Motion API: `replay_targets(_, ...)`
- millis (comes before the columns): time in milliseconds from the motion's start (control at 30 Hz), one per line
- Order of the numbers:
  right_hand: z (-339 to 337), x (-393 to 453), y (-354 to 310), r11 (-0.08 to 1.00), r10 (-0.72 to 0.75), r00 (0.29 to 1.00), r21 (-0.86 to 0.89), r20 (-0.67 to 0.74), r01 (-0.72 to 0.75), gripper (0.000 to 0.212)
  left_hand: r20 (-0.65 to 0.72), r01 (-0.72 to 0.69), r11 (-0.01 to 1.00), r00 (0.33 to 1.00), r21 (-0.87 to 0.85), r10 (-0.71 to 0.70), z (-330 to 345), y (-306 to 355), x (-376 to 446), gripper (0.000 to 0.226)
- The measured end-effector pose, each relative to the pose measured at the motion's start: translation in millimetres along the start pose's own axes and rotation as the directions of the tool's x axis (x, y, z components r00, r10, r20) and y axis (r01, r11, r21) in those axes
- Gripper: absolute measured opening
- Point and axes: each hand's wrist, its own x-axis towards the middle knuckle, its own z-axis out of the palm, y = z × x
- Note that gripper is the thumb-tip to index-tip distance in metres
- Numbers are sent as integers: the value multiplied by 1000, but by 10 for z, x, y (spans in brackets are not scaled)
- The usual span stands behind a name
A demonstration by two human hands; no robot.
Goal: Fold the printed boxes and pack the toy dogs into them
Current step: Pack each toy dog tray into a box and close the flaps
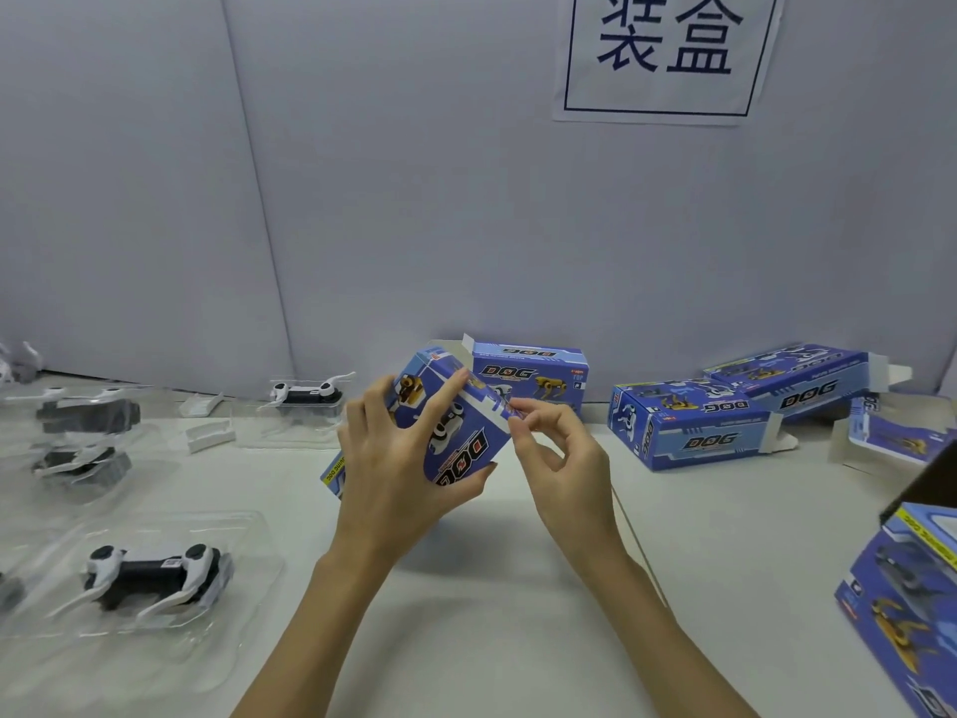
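A blue printed DOG box (455,432) is held tilted above the table's middle. My left hand (393,458) grips its body, thumb under, fingers over the printed face. My right hand (554,448) pinches the box's upper right edge with thumb and forefinger. A black and white toy dog (155,572) lies in a clear plastic tray (228,608) at the near left. Another toy dog (308,393) sits in a tray further back.
Folded blue boxes stand behind the hands (528,375) and at the right (699,432), (792,380). A flat box (901,437) and a near box (911,603) lie at the right edge. More toy dogs (83,437) in trays crowd the left. A grey partition wall (362,199) closes the back.
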Motion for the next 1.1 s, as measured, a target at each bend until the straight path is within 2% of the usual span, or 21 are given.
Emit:
replay_targets(167, -77, 17, -25, 978, -137, 989, -150, 62, 145, 29, 22, 2, 1000, 1000, -14, -2, -13, 35, -5, 89)
replay_targets(300, -81, 7, 12, 982, -139, 987, -117, 73, 147, 28, 18, -4, 1000, 1000, 5, 4, -9, 53, -7, 90)
replay_targets(467, -25, -65, 99, 939, -292, 951, -157, 98, 305, 36, -14, 0, 1000, 1000, -16, 0, 0, 25, -15, 89)
replay_targets(633, 38, -106, 156, 938, -288, 953, -173, 93, 300, 34, -41, -16, 999, 999, -33, 15, -4, 3, -12, 83)
replay_targets(833, 38, -93, 159, 946, -255, 955, -164, 151, 279, 30, -50, -15, 996, 999, -91, 10, 9, 4, -3, 79)
replay_targets(900, 36, -88, 155, 962, -209, 963, -138, 172, 234, 36, -13, -41, 992, 999, -117, 40, 35, -2, 4, 86)
replay_targets(967, 0, -38, 177, 969, -171, 978, -159, 122, 189, 41, 84, -43, 994, 995, -97, 51, 72, -26, -11, 103)
replay_targets(1033, -74, 35, 203, 980, -102, 995, -171, 15, 103, 41, 254, 51, 993, 967, -108, -22, 115, -99, -68, 118)
replay_targets(1100, -166, 98, 225, 989, 13, 998, -147, -61, -22, 36, 417, 175, 967, 905, -184, -84, 172, -209, -141, 122)
